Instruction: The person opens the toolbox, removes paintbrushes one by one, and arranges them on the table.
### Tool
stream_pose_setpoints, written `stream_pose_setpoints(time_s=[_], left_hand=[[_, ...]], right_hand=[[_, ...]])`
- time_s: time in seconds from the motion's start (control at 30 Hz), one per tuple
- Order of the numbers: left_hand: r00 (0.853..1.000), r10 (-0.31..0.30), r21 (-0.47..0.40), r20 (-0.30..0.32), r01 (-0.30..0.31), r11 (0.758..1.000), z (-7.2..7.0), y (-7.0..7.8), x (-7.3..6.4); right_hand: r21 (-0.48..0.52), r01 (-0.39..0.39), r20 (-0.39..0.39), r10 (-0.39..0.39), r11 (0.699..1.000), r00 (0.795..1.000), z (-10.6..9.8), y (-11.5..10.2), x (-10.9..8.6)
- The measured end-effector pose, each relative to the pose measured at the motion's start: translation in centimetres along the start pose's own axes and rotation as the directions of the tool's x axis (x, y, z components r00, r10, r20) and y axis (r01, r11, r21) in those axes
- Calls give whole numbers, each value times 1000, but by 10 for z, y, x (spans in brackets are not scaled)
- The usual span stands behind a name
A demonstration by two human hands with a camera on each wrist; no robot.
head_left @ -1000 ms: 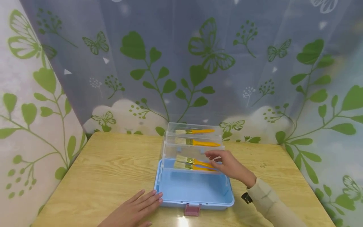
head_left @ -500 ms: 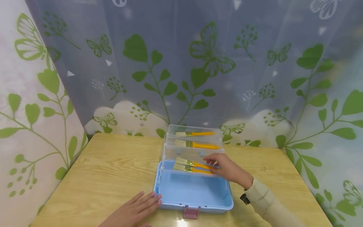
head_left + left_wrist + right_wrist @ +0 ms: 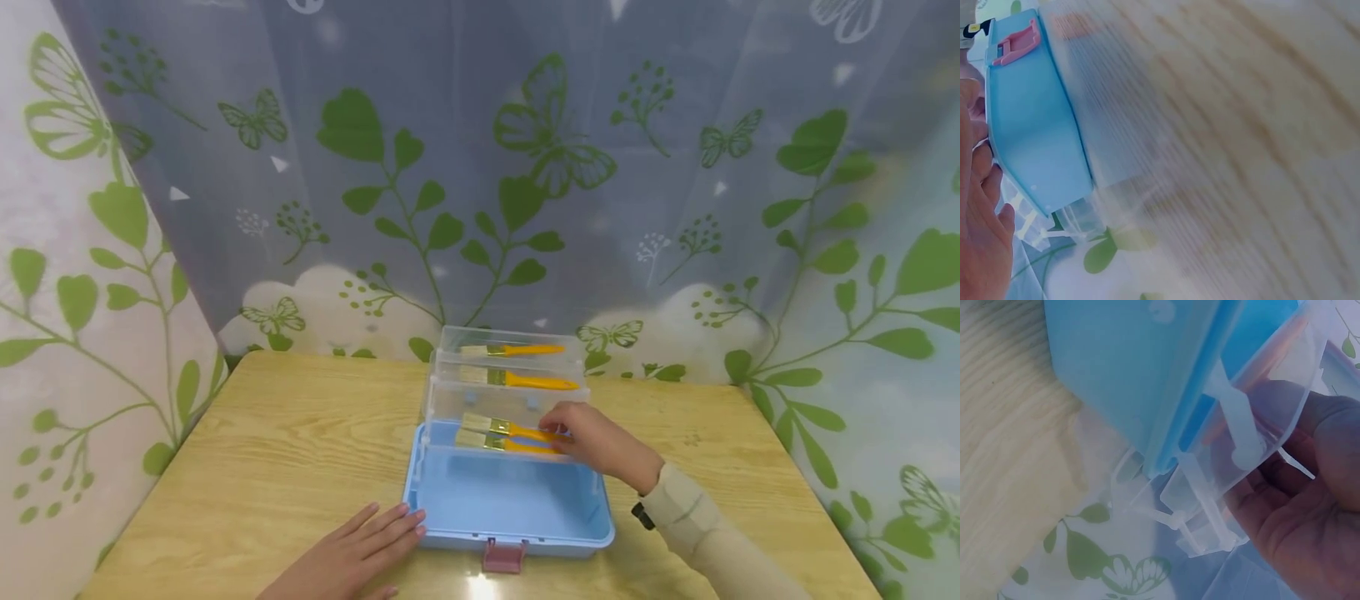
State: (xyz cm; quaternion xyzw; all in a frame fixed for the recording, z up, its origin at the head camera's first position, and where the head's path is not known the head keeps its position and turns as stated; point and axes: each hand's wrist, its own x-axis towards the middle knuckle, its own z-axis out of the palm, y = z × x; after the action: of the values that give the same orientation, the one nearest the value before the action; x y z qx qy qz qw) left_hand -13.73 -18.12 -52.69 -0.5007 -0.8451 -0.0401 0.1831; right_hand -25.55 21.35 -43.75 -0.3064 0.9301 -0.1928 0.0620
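Note:
A light blue storage box [image 3: 517, 492] with a pink latch [image 3: 502, 557] stands with its clear tiered trays raised at the back. Two paintbrushes with yellow handles lie side by side in the lowest clear tray [image 3: 442, 448]. My right hand [image 3: 600, 442] reaches into that tray's right end and pinches the handle of the farther paintbrush [image 3: 517, 430]; its handle end is hidden by the fingers. The nearer paintbrush [image 3: 495, 443] lies right below it. My left hand [image 3: 360, 546] has its fingers straight, the fingertips resting against the box's front left corner.
Higher up, one paintbrush [image 3: 536, 381] lies in the middle tray and a thinner paintbrush [image 3: 525, 350] in the top one. The box stands on a wooden table [image 3: 300, 450], with a printed curtain [image 3: 420, 208] close behind it.
My right hand has come down from above the tray and its fingers have closed in on the brush handles. The left hand keeps its place at the box corner.

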Motion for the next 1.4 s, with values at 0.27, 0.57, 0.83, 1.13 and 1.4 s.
stream_pose_setpoints(time_s=[0.27, 0.57, 0.83, 1.13, 1.4], left_hand=[[1000, 7, 3, -23, -7, 1000, -2, 0, 2], [1000, -11, -14, 16, 11, 1000, -1, 2, 1], [1000, -17, -18, 17, 18, 1000, 1, 2, 0], [1000, -16, -14, 14, 16, 1000, 0, 2, 0], [998, -31, -29, 47, 32, 999, -3, 1, 1]], right_hand=[[-31, 61, 22, -61, 998, 998, 0, 5, 2], [100, 40, 42, -44, 994, 998, 1, 16, 4], [212, 41, 14, -45, 976, 999, 4, 26, 3], [306, 97, -81, -76, 947, 994, 7, 34, 0], [329, 87, -102, -56, 940, 993, 6, 38, 1]])
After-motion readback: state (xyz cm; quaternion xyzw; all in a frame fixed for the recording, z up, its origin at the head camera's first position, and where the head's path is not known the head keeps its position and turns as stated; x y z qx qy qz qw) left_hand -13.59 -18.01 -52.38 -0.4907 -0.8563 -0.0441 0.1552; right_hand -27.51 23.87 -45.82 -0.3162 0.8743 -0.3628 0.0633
